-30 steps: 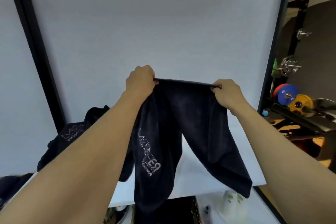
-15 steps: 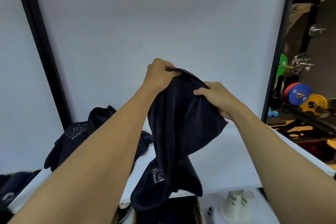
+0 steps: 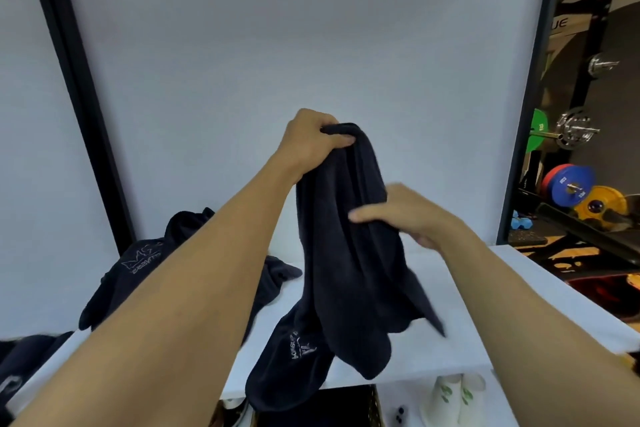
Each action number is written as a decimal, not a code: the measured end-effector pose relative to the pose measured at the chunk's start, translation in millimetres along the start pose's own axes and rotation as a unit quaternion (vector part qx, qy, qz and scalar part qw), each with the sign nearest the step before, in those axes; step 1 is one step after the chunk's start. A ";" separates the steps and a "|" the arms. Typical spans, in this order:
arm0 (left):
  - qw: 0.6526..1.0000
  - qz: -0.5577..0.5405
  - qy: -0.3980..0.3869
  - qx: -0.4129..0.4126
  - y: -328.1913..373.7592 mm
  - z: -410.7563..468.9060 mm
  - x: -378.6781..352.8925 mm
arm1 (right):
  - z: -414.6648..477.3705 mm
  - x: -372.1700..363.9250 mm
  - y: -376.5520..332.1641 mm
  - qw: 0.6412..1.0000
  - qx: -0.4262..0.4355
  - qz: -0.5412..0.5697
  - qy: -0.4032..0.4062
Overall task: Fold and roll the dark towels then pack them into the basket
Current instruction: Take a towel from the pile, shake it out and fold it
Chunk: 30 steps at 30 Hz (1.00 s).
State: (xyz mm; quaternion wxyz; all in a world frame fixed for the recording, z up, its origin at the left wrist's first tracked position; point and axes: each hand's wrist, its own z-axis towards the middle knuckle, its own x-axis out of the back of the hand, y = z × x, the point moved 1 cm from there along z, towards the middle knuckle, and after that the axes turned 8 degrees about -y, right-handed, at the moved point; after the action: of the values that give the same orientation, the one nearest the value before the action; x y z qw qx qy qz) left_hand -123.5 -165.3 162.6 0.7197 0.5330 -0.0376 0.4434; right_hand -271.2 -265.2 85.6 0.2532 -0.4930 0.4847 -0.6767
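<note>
A dark towel [image 3: 343,253] hangs bunched in the air above the white table [image 3: 467,322], its lower end with a pale logo draping past the table's front edge. My left hand [image 3: 311,139] is shut on the towel's top edge, held high. My right hand [image 3: 401,215] lies lower against the towel's right side, fingers stretched out flat and partly blurred. More dark towels [image 3: 138,267] lie crumpled on the table at the left. A dark basket [image 3: 346,406] shows under the table's front edge, mostly hidden by the hanging towel.
A white wall panel with black frame bars stands behind the table. Paper cups [image 3: 450,399] sit below the table at the right. Weight plates [image 3: 568,184] and a barbell rack stand at the far right. Another dark towel [image 3: 20,367] lies at the left edge.
The towel, first stretched wide between both hands, is now gathered under my left hand. My right hand has let go of the top edge and slid down along the towel's side.
</note>
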 end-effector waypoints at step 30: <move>0.944 -0.207 0.244 0.086 -66.8 93.7 106.4 | 94.1 83.3 -95.3 0.909 0.169 0.300 0.237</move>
State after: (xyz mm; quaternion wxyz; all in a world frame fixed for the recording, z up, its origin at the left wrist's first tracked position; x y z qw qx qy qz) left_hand 25.3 -179.3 209.8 0.7341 0.4643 0.2883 0.4030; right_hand -204.5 -333.4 211.2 0.4017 -0.0996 0.5335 -0.7376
